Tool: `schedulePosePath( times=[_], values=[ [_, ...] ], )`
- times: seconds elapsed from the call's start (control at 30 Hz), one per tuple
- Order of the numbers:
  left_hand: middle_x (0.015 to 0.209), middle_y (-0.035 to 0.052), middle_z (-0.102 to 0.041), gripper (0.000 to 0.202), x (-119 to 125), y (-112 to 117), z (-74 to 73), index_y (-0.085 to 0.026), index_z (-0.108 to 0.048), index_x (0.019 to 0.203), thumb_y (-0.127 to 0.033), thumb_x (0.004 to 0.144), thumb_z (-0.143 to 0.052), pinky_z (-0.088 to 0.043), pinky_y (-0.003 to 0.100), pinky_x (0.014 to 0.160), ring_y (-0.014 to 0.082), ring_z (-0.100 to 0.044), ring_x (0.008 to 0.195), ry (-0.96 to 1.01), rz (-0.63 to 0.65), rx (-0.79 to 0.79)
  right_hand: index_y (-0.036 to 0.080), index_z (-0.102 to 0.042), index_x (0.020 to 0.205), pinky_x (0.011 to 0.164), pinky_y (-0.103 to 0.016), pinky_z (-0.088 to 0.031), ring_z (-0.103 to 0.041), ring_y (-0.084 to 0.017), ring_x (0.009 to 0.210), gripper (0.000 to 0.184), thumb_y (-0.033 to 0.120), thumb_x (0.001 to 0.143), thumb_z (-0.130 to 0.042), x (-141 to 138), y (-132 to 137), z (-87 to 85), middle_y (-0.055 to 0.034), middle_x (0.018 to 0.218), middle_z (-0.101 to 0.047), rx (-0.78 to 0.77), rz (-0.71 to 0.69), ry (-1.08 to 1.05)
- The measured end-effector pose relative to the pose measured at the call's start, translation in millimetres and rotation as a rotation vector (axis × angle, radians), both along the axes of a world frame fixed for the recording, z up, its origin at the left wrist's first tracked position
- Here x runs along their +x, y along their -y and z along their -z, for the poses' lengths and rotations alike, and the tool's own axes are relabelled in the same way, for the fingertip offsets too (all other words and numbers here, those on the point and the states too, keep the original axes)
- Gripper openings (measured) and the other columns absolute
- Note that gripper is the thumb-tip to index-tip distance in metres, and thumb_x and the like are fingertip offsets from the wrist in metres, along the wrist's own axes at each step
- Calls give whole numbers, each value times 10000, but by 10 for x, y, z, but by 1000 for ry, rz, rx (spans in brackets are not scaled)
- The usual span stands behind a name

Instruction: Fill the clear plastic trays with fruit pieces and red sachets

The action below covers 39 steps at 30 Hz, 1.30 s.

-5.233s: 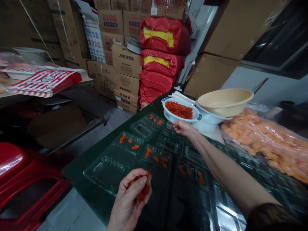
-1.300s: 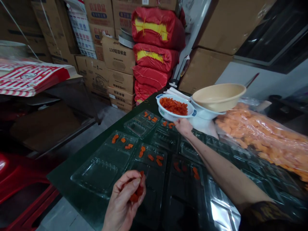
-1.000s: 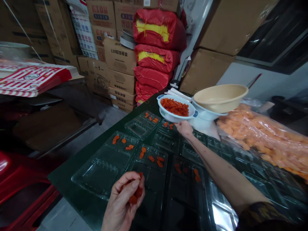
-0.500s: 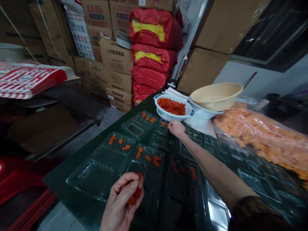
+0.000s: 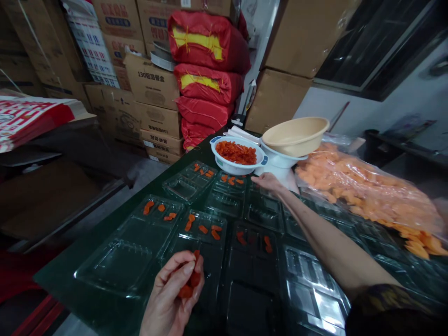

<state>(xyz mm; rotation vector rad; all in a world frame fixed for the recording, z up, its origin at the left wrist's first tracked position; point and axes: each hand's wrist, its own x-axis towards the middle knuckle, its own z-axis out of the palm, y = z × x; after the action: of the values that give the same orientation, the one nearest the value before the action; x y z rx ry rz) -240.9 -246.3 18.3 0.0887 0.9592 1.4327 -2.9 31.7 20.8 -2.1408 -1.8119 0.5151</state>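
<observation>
My left hand (image 5: 173, 289) is closed around several orange-red carrot slices (image 5: 189, 284), with one held up between thumb and fingertips. It is low over the front trays. Farther off, my right hand (image 5: 268, 181) reaches over a clear compartment tray (image 5: 264, 212), fingers pressed together; whether anything is pinched in them is hidden. Just left of it, another clear tray (image 5: 224, 203) has slices (image 5: 231, 180) in its top compartments. Slices also lie in the top compartments of a front-left tray (image 5: 115, 261), the tray beside it and a black-looking tray (image 5: 252, 280).
Behind my right hand stands a white bowl (image 5: 216, 161) full of slices. A cream basin (image 5: 297, 135) rests on a white one. At right lies a clear bag (image 5: 367, 182) of pale orange pieces. Red bundles (image 5: 206, 46) and cartons (image 5: 150, 84) are stacked behind the dark green table.
My right hand has moved right, from the tray left of it to the neighbouring one, leaving more slices behind. My left hand still holds its slices. The view has shifted right.
</observation>
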Motion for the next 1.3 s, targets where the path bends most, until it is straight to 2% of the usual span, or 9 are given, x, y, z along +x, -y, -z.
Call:
schedulePosePath(
  times=[0.23, 0.37, 0.57, 0.63, 0.73, 0.83, 1.07, 1.17, 1.3],
  values=[
    [674, 36, -618, 252, -29, 16, -9, -161, -658, 754, -168, 538, -787, -369, 116, 408, 60, -496, 494, -10, 42, 15, 133, -554, 731, 406, -181, -325, -390, -55, 369, 113, 95, 775, -458, 104, 7, -13, 6, 533, -563, -76, -40, -187],
    [634, 28, -605, 251, 16, 24, -26, -156, -653, 740, -159, 534, -795, -371, 106, 417, 64, -519, 508, 0, 65, 1, 139, -575, 622, 427, -199, -321, -392, -64, 372, 158, 186, 763, -520, 112, 25, 66, 2, 494, -560, -35, -81, -151],
    [627, 21, -601, 251, 61, 28, -51, -145, -640, 730, -162, 535, -797, -404, 112, 457, 60, -529, 528, -34, 54, -5, 163, -570, 557, 568, -229, -378, -540, -144, 616, 244, 368, 634, -676, 59, -20, 238, -9, 549, -557, 120, -5, -113],
    [624, 17, -592, 239, 55, 27, -48, -146, -636, 740, -176, 555, -785, -372, 108, 414, 53, -503, 492, -43, 62, 11, 154, -586, 611, 568, -234, -388, -549, -156, 634, 235, 377, 670, -630, 111, -42, 235, -21, 577, -566, 158, 44, -163],
    [647, 24, -590, 239, 54, 10, -23, -147, -637, 771, -188, 576, -768, -314, 111, 345, 53, -471, 451, -37, 61, 41, 117, -596, 849, 511, -220, -388, -533, -134, 561, 200, 237, 754, -467, 252, -54, 182, -23, 595, -570, 200, 109, -281],
    [687, 37, -610, 277, 81, -24, 9, -145, -639, 782, -167, 544, -780, -390, 138, 383, 84, -532, 497, 19, 78, 8, 99, -514, 1040, 484, -189, -398, -522, -99, 512, 342, 99, 732, -365, 338, -35, 152, -22, 647, -591, 217, 111, -404],
    [726, 44, -649, 329, 148, -48, -12, -151, -642, 769, -127, 486, -807, -474, 190, 442, 139, -610, 571, -59, 72, -56, 120, -488, 1093, 620, -203, -458, -601, -102, 683, 353, 119, 758, -377, 198, 48, 198, -68, 870, -664, 239, 6, -473],
    [703, 35, -646, 331, 174, -41, -41, -157, -637, 766, -155, 489, -817, -437, 168, 411, 123, -591, 532, -75, 94, -44, 128, -563, 1028, 632, -211, -449, -586, -110, 680, 296, 165, 757, -449, 198, 92, 193, -48, 859, -668, 221, -77, -372],
    [671, 20, -632, 298, 248, -41, -71, -158, -627, 754, -156, 513, -804, -404, 139, 416, 77, -547, 497, -81, 91, -34, 174, -651, 762, 632, -219, -429, -570, -119, 622, 102, 204, 679, -600, 196, 114, 238, 17, 666, -640, 136, -169, -170]
  ],
)
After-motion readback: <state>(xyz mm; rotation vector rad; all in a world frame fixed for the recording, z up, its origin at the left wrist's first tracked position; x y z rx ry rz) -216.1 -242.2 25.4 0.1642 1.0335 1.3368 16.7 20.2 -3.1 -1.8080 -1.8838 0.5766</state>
